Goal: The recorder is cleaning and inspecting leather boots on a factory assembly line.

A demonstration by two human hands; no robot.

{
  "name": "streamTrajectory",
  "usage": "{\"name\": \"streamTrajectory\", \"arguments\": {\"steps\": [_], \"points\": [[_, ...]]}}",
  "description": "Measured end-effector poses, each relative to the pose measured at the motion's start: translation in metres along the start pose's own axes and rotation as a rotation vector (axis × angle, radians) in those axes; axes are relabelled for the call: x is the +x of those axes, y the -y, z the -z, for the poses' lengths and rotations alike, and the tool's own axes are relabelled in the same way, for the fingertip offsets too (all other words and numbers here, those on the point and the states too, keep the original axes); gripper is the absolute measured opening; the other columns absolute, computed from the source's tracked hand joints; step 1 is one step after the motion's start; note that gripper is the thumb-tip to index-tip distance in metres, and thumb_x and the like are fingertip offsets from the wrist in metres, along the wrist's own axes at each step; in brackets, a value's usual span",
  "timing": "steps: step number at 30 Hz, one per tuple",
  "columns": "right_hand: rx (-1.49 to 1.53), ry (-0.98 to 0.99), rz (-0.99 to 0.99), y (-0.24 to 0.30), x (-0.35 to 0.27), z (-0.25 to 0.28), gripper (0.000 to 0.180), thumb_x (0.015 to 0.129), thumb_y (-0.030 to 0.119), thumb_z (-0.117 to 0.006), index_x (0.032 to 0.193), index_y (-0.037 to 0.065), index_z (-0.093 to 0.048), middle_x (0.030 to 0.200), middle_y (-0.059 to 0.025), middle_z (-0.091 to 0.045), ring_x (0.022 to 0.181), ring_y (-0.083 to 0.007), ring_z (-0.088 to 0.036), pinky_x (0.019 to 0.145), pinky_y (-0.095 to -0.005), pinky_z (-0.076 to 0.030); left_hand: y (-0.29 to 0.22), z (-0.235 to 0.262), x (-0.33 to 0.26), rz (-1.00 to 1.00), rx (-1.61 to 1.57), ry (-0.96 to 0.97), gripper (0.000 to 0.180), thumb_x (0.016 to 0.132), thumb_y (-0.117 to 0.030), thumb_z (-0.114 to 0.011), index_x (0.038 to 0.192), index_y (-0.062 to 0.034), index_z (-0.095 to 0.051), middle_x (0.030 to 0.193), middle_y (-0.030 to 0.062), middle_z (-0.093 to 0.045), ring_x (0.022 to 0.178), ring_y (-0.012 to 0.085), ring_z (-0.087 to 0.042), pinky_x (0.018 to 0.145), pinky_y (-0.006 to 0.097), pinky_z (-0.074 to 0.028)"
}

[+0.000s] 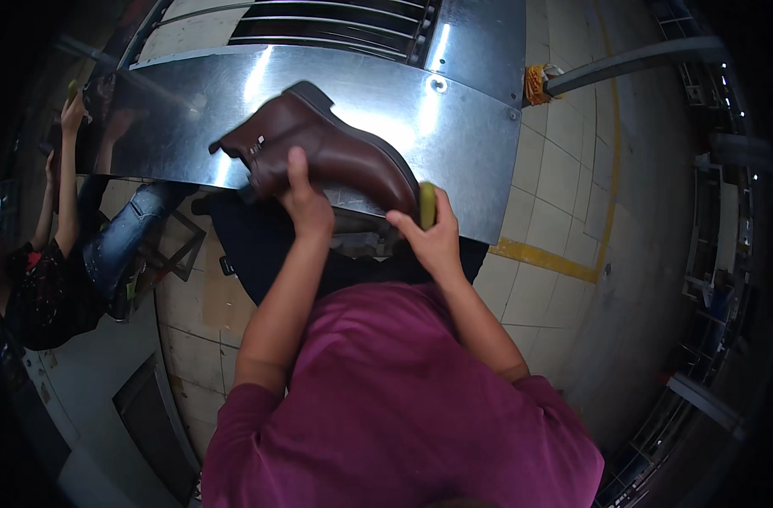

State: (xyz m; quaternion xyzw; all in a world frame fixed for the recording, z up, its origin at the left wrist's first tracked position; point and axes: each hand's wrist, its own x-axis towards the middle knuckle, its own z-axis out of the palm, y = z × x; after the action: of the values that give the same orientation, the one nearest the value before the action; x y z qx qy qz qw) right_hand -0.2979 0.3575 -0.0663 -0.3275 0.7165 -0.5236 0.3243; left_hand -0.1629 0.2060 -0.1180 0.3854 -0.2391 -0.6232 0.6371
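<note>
A brown leather ankle boot [323, 157] with a dark sole lies on its side above the metal table, its toe pointing right toward me and its heel far. My left hand [306, 199] is closed on the boot's near side by the shaft, thumb on the leather. At the toe, my right hand [433, 237] grips an olive-green, rounded, flat-looking piece [427, 206], held upright against or right beside the toe. Its exact kind does not show. The fingers of both hands are partly hidden.
The shiny metal table [480, 135] has a slatted roller or rack opening [327, 30] at its far side. On the left a co-worker [52, 279] stands at the same table, hands raised. A metal post [632, 63] with an orange wrapping reaches in at the right, over the tiled floor [556, 212].
</note>
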Motion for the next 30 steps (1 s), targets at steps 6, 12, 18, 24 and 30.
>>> {"name": "streamTrajectory", "arguments": {"steps": [6,12,18,24,30], "points": [[0.255,-0.104,0.008,0.029,0.049,0.009,0.025,0.098,0.025,-0.071,0.093,0.002,-0.064,0.073,-0.0053,-0.066,0.058,-0.0115,-0.060,0.054,-0.0263,-0.047,0.004,-0.008,0.043,-0.157,-0.033,0.067,0.066,0.095,-0.036,-0.068,0.146,-0.0025,-0.045,0.137,0.0137,-0.058,0.123,0.0282,-0.062,0.107,0.043,-0.051],[0.581,0.025,0.138,0.083,0.082,-0.010,0.030,0.099,0.020,-0.068,0.118,0.000,-0.056,0.064,-0.0074,-0.059,0.050,-0.0156,-0.057,0.048,-0.0298,-0.047,0.004,-0.031,0.044,-0.293,0.099,0.079,0.057,0.094,-0.031,-0.069,0.139,-0.0004,-0.051,0.127,0.0118,-0.063,0.115,0.0247,-0.065,0.102,0.040,-0.053],[0.708,-0.023,0.021,0.092,0.099,-0.022,0.028,0.098,0.019,-0.068,0.118,0.002,-0.058,0.060,-0.0020,-0.048,0.043,-0.0133,-0.050,0.042,-0.0282,-0.041,0.012,-0.024,0.058,-0.338,0.052,0.090,0.046,0.094,-0.030,-0.069,0.126,0.0024,-0.059,0.118,0.0116,-0.067,0.103,0.0227,-0.067,0.092,0.037,-0.053],[0.544,-0.066,-0.004,0.095,0.103,-0.039,0.022,0.098,0.018,-0.067,0.112,0.003,-0.058,0.060,-0.0021,-0.049,0.042,-0.0120,-0.048,0.041,-0.0276,-0.039,0.014,-0.016,0.057,-0.358,0.176,0.051,0.051,0.094,-0.032,-0.068,0.131,0.0004,-0.055,0.121,0.0111,-0.064,0.106,0.0222,-0.065,0.094,0.038,-0.054],[0.382,-0.093,0.019,0.096,0.109,-0.053,0.021,0.097,0.018,-0.069,0.107,0.002,-0.059,0.061,-0.0005,-0.047,0.042,-0.0102,-0.046,0.039,-0.0271,-0.039,0.015,-0.016,0.057,-0.378,0.187,0.069,0.050,0.094,-0.033,-0.066,0.131,0.0001,-0.055,0.121,0.0105,-0.064,0.107,0.0211,-0.063,0.095,0.037,-0.051]]}}
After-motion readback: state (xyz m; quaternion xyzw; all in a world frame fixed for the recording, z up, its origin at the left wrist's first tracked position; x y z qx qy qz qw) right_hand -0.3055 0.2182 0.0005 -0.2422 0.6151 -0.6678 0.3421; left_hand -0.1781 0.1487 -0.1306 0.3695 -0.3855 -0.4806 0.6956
